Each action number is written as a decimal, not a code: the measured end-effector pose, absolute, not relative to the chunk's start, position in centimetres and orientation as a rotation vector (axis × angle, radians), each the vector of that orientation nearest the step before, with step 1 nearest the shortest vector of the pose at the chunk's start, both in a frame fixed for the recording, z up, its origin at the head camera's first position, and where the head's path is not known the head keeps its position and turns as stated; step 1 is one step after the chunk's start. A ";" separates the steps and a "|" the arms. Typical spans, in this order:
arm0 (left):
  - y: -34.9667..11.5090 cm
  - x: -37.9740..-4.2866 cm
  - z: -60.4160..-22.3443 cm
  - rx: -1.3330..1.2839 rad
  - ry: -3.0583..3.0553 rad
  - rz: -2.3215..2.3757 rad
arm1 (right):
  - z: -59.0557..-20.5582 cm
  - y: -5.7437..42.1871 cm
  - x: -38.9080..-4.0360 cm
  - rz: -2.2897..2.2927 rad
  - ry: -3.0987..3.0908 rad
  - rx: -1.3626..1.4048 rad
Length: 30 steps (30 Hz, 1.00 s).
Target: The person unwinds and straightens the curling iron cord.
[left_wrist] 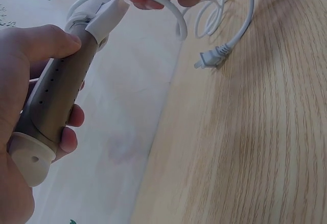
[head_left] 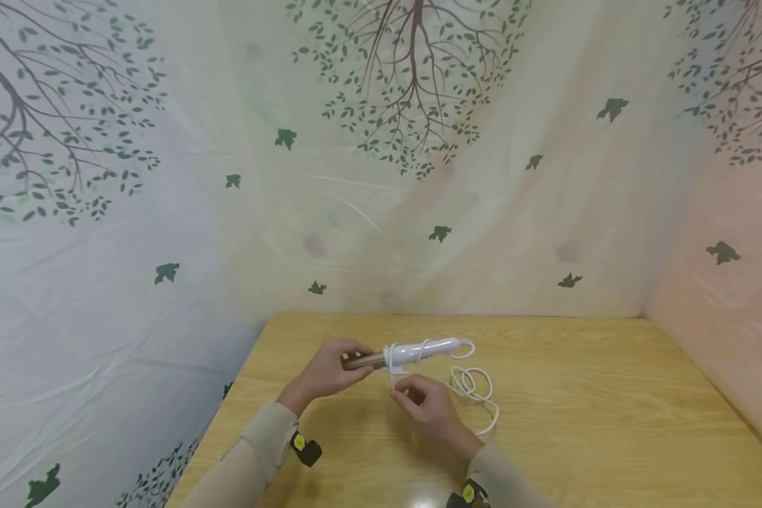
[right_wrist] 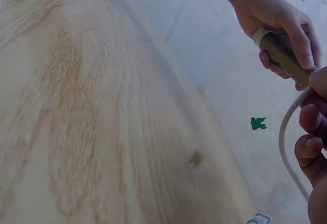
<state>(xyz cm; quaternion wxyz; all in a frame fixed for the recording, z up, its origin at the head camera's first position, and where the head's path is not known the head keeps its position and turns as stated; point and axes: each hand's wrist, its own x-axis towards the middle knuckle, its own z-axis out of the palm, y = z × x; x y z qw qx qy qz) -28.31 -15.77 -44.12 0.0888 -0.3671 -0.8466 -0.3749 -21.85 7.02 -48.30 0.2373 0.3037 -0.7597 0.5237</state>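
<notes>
A curling iron with a white handle and a bronze, dotted barrel is held up over the table, tilted slightly. My left hand grips it by the barrel, thumb on top near the white clamp lever. The white cord loops around the handle. Close below the handle, my right hand pinches that cord between thumb and fingers. In the left wrist view, the two-pin plug lies near the table edge.
The wooden table spans the lower scene. Loose cord coils lie on it, right of the hands. A pale curtain with leaf and tree prints hangs behind and along both sides.
</notes>
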 end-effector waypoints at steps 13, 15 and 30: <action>-16.1 -28.3 -44.5 -1.087 -2.525 -1.113 | -46.2 8.4 -20.7 1.367 -2.092 0.879; -16.2 -28.3 -44.6 -1.081 -2.530 -1.109 | -45.1 8.6 -20.4 1.341 -2.062 0.904; -16.7 -27.9 -45.2 -1.032 -2.591 -1.097 | -45.7 10.6 -23.9 1.226 -2.008 0.876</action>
